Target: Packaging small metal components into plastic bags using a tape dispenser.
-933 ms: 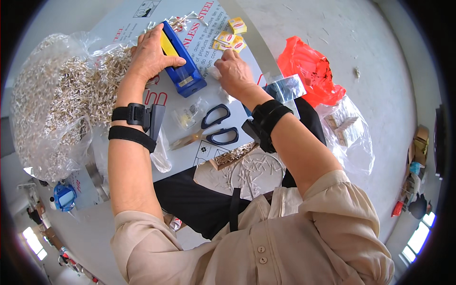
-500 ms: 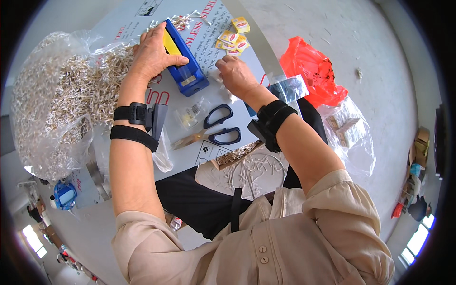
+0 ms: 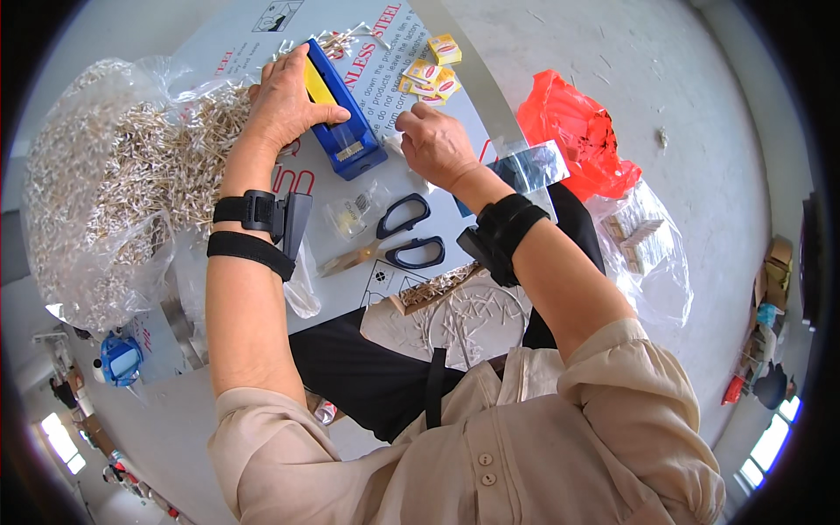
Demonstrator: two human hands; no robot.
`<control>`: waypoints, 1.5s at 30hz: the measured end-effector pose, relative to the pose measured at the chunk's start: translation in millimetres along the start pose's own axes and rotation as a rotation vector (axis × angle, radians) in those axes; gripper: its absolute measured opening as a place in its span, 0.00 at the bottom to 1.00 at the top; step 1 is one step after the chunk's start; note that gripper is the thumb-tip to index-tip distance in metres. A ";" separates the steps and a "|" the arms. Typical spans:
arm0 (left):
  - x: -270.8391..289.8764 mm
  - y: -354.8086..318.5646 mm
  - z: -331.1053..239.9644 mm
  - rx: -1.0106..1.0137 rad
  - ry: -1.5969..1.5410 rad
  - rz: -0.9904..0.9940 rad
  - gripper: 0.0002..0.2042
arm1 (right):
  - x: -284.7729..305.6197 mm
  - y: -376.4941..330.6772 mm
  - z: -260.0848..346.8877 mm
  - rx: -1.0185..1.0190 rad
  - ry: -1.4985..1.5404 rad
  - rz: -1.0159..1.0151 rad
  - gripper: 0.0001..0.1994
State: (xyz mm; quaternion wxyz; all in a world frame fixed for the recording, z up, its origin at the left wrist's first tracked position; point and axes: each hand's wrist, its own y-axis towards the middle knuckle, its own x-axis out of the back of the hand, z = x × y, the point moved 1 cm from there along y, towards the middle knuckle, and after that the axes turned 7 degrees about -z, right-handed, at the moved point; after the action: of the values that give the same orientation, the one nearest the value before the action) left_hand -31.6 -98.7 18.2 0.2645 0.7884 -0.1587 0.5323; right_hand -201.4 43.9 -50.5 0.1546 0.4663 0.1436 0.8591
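Nearest me, black-handled scissors lie idle on the board. R hand sits just beside the blue box tool, fingers pinched narrow on sth tiny, can't tell what. L hand lies flat, gripping the tool's far end. I'd keep L pressing firm so the tool stays put while R feeds. Beyond, clear bag of pale sticks; the tool's slot is hidden from me.

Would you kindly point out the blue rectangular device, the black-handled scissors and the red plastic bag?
blue rectangular device [image 3: 343, 114], head view, its sloping blue side.
black-handled scissors [image 3: 404, 214], head view, upper handle loop.
red plastic bag [image 3: 577, 131], head view, crumpled middle.
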 end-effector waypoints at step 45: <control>10.3 -28.5 -10.2 -0.207 -0.030 -0.138 0.27 | 11.1 -41.6 77.0 -1.042 0.999 0.005 0.08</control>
State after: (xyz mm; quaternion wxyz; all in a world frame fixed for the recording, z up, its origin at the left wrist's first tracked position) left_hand -20.1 -69.3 23.7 0.3781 0.7737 -0.1622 0.4817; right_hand -136.6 94.2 -18.0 0.2707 -0.1164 -0.2325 0.9269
